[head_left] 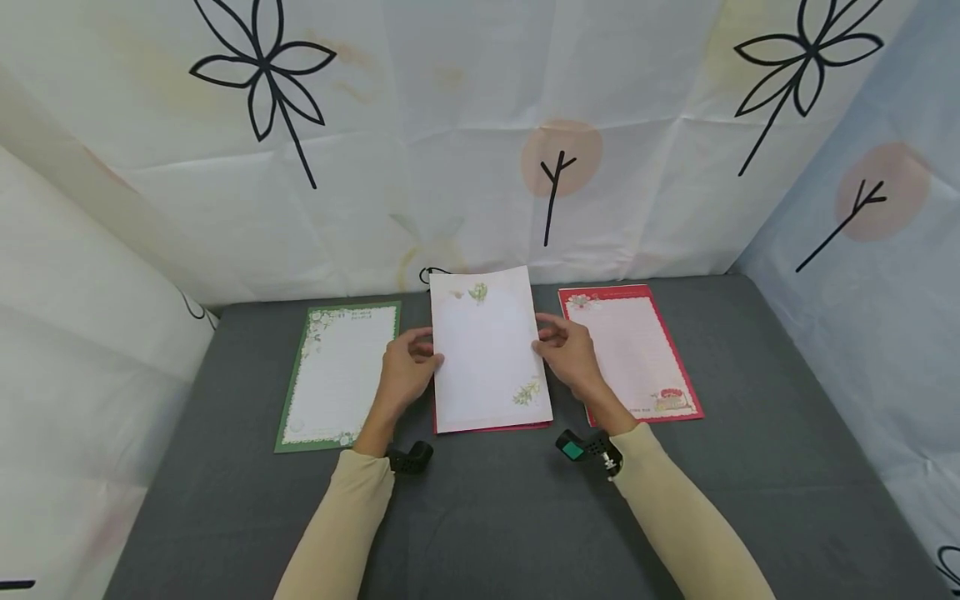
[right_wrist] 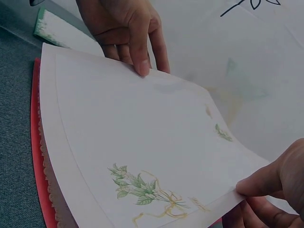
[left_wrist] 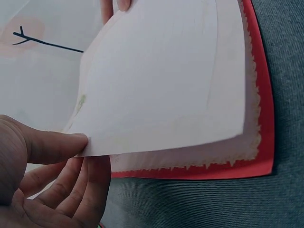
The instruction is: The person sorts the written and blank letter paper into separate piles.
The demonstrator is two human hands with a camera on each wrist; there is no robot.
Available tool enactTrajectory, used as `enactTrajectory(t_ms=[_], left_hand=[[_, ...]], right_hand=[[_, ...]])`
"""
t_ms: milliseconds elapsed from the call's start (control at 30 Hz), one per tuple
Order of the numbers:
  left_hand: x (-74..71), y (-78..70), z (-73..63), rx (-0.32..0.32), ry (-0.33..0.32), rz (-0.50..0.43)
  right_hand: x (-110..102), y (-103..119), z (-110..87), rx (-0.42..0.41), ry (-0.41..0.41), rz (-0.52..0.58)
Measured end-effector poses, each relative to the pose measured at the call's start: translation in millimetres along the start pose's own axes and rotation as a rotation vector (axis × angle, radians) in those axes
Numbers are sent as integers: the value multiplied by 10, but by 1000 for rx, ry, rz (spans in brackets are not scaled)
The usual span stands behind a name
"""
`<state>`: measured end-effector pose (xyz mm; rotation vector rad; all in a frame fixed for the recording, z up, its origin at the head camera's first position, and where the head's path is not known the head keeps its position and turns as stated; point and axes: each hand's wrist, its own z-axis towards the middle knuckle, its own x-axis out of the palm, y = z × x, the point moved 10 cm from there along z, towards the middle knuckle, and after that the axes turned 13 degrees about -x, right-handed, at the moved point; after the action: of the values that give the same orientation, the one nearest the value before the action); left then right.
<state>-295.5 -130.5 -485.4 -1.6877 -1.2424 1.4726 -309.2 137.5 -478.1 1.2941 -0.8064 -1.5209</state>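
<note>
A white sheet of paper point(head_left: 487, 350) with green leaf prints is held by both hands above the middle of the table. My left hand point(head_left: 407, 371) pinches its left edge, thumb on top and fingers beneath. The right hand point(head_left: 572, 354) pinches the opposite edge the same way. In the right wrist view the sheet point(right_wrist: 128, 128) bows, and a leafy sprig with a yellow ribbon is printed near one corner. Beneath it lies a red-bordered sheet point(left_wrist: 266, 142), mostly covered; a gap shows between the two.
A green-bordered sheet point(head_left: 341, 375) lies on the left of the dark grey table point(head_left: 480, 525). On the right is another red-bordered sheet point(head_left: 633, 350), partly behind the right forearm. A printed white cloth point(head_left: 450, 167) hangs along the back.
</note>
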Motion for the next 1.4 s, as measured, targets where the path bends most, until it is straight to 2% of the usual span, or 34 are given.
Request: enactTrajectory(t_ms=[333,633,900,1133,1400], left_hand=[[-34,-106,-70,-2,57,-101],[-8,-251,-99,40,97,-162],[110,-355,-69,45,77,-163],[259,-445,-66,49,112,-199],[423,-526,-55,61,120,-197]], right_hand=[[-92,99,16,-21,-13,58],[-227,142,29,-7,-29,79],[-392,131,22,-38,-53,57],[-555,112,9,-42,-79,43],[-741,89,-9,-31,-111,51]])
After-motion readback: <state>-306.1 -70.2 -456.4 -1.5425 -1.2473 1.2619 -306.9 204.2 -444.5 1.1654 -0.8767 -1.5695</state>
